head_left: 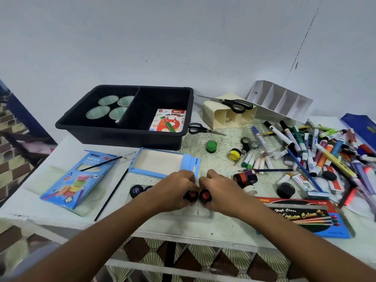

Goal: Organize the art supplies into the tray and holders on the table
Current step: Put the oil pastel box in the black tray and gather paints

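Note:
My left hand (173,188) grips a small dark-red paint pot (191,196) and my right hand (220,190) grips a red paint pot (205,196); both pots sit over a clear plastic pot strip (201,212) at the table's front. Two dark blue pots (136,191) lie in the same strip, left of my left hand. The black two-part tray (126,127) stands at the back left with several tape rolls (97,111) and an oil pastels box (167,121) inside. A cream holder (217,117) lies on its side, scissors (234,103) on top.
A white divided holder (284,100) is tipped against the wall. Markers and pens (317,151) are heaped at the right. Green (211,146), yellow (234,154) and black (285,190) pots, an open blue box (160,162), a neon paint package (81,178), brushes (112,192) and a colour-pencil box (301,216) surround my hands.

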Motion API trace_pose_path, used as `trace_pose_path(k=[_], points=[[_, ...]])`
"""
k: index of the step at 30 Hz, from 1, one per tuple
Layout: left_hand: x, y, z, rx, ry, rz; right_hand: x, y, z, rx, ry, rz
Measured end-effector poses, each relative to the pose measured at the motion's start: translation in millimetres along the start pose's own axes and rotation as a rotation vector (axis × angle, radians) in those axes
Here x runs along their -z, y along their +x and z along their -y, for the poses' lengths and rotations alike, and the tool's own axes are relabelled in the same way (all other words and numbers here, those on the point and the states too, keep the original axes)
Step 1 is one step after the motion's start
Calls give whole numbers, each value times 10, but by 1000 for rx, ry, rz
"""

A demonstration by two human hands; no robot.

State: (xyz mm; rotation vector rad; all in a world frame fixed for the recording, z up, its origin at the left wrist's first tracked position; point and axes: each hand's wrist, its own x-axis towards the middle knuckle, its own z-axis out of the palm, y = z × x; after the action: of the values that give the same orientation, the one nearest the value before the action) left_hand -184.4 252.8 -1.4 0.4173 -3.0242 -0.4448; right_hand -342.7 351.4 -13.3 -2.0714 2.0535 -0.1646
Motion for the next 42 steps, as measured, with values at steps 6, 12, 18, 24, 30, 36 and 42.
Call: trace_pose_path(k=[6,12,18,24,30,36,42], points=[[16,-44,51,-42,-9,-88,130,29,-33,-45,110,62],[-32,-82,125,-56,36,-110,147,46,-26,-82,104,73],[159,109,259,98,-205,-41,144,-22,-134,19,-1,5],[173,709,250,173,-173,-145,359,122,-580,-155,131,-289],[-56,1325,355,251,81,-19,395,336,-924,-432,-11,-231],[-236,1566,405,328,131,-74,298,376,-987,-483,-2,-231],[-136,1526,361,446,-175,-264,292,338,-1036,-513,286,-392]])
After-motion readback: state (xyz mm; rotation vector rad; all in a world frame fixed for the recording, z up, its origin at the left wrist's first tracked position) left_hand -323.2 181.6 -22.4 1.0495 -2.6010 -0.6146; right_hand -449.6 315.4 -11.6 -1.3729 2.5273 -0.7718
